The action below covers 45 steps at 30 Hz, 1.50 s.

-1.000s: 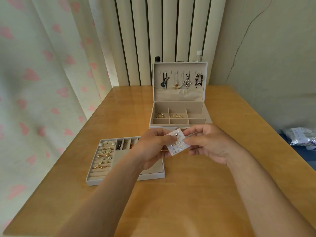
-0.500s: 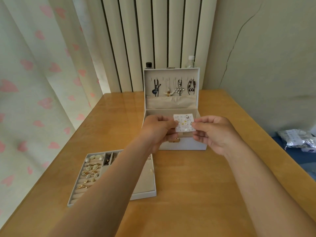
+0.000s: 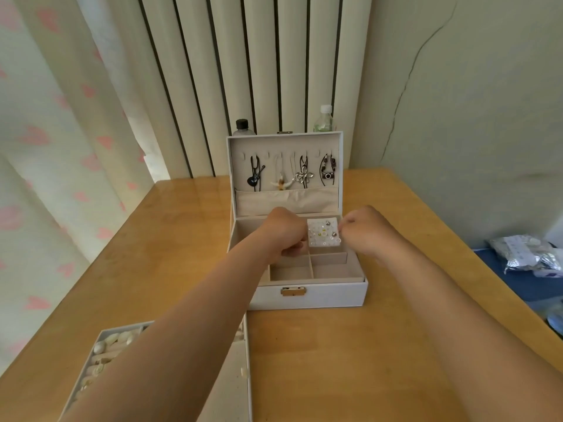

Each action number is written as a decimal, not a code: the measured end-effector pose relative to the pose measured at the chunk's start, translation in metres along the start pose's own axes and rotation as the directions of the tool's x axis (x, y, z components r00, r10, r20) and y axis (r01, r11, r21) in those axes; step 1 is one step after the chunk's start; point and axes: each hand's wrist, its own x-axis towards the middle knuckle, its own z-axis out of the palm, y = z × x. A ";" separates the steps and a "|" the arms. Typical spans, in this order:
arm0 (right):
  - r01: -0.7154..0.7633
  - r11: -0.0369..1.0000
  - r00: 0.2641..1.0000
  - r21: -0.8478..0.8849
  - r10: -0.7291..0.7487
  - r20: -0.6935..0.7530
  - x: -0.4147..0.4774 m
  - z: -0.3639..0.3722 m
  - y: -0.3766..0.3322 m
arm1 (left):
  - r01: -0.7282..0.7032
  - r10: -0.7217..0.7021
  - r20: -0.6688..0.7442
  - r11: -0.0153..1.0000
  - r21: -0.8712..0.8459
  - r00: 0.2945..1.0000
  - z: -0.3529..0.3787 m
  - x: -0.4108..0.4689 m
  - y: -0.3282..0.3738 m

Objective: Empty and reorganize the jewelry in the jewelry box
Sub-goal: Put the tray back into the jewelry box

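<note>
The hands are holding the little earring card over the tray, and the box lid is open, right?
Not quite. The head view shows the left hand and right hand holding the earring card over the open box, not the tray. The lid is open.

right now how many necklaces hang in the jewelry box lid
4, side by side on hooks in the lid: guitar pendant, white starfish, silver flower, camera. None look hidden.

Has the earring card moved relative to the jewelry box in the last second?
Yes. The earring card moved rearward: it was short of the front wall of the jewelry box, and is now above its rear compartments.
</note>
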 end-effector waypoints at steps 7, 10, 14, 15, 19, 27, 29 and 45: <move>0.104 0.917 0.995 -0.385 -0.100 0.030 0.010 0.009 0.003 | -0.032 0.027 0.024 0.967 0.253 0.999 0.004 0.028 -0.012; 0.131 0.867 0.991 -0.482 -0.123 0.049 0.013 0.012 0.002 | -0.053 0.043 0.039 0.941 0.334 0.998 0.005 0.033 -0.012; 0.148 0.835 0.987 -0.529 -0.156 0.030 0.023 0.013 0.005 | -0.099 0.086 0.051 0.921 0.377 0.995 0.005 0.033 -0.011; 0.155 0.831 0.986 -0.535 -0.163 0.032 0.025 0.013 0.005 | -0.117 0.102 0.060 0.915 0.386 0.993 0.004 0.033 -0.011; 0.175 0.815 0.982 -0.553 -0.181 0.044 0.030 0.010 0.010 | -0.204 0.187 0.083 0.896 0.395 0.979 0.005 0.038 -0.016; 0.191 0.814 0.980 -0.549 -0.187 0.064 0.031 0.005 0.010 | -0.311 0.307 0.070 0.881 0.357 0.949 0.007 0.042 -0.018; 0.196 0.819 0.979 -0.539 -0.192 0.065 0.031 0.006 0.011 | -0.317 0.303 0.097 0.877 0.361 0.948 0.008 0.040 -0.018; 0.364 0.730 0.914 -0.578 -0.398 0.074 0.032 0.011 0.006 | -0.296 0.239 0.186 0.858 0.420 0.953 0.004 0.044 -0.012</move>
